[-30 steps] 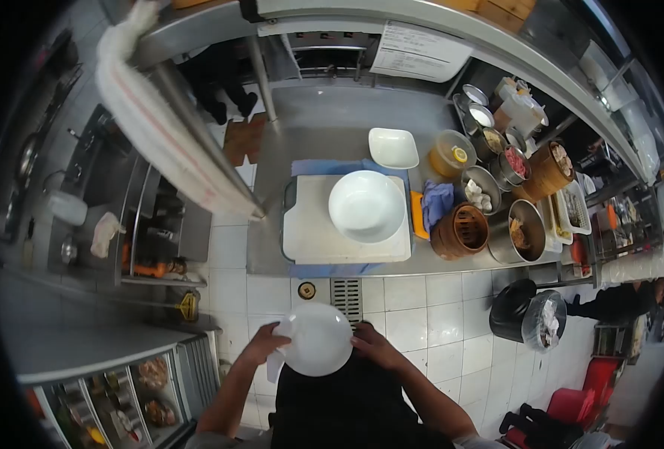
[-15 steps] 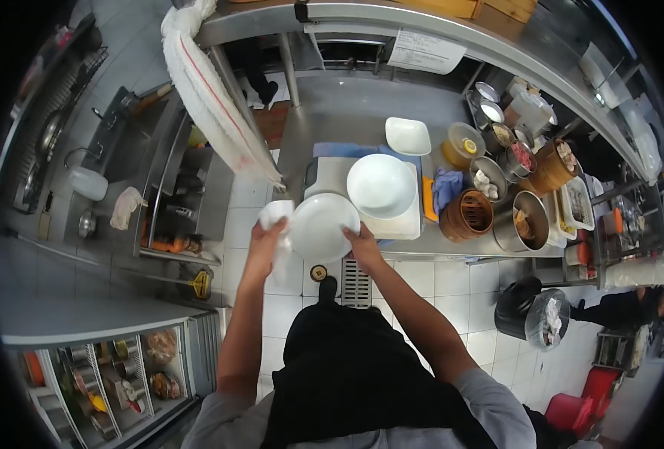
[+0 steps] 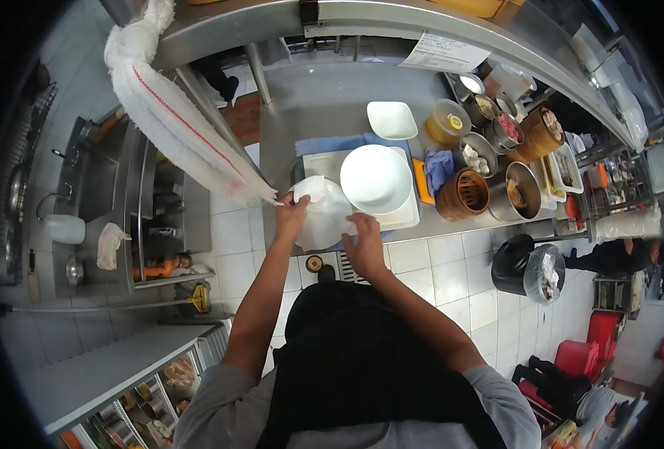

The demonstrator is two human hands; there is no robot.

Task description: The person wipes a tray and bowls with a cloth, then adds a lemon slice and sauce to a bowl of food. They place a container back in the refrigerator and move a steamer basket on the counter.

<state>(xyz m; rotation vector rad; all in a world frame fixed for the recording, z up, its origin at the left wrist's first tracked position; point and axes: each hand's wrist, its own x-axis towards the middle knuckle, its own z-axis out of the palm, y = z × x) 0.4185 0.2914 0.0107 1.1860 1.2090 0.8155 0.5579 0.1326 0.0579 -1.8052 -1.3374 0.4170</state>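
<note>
A round white plate (image 3: 321,224) lies slightly tilted at the counter's front edge, partly over a white board (image 3: 404,215). My left hand (image 3: 291,217) is at its left rim, fingers closed on a crumpled white wipe (image 3: 311,188) pressed to the plate's upper left. My right hand (image 3: 365,245) grips the right rim, thumb and fingers bent round the edge. Just right of the plate, a round white bowl (image 3: 377,179) stands on the board. Behind it is a square white dish (image 3: 392,120).
To the right are a blue cloth (image 3: 438,169), a bamboo steamer (image 3: 463,196), a metal pot (image 3: 517,191) and several ingredient bowls. A white towel (image 3: 175,123) hangs at the left post. A bin (image 3: 513,263) stands on the floor; other people are at the right.
The plate and both hands have moved forward over the counter edge. The wipe has come from beside the plate's left rim onto its surface. The view has shifted, showing another person at lower right.
</note>
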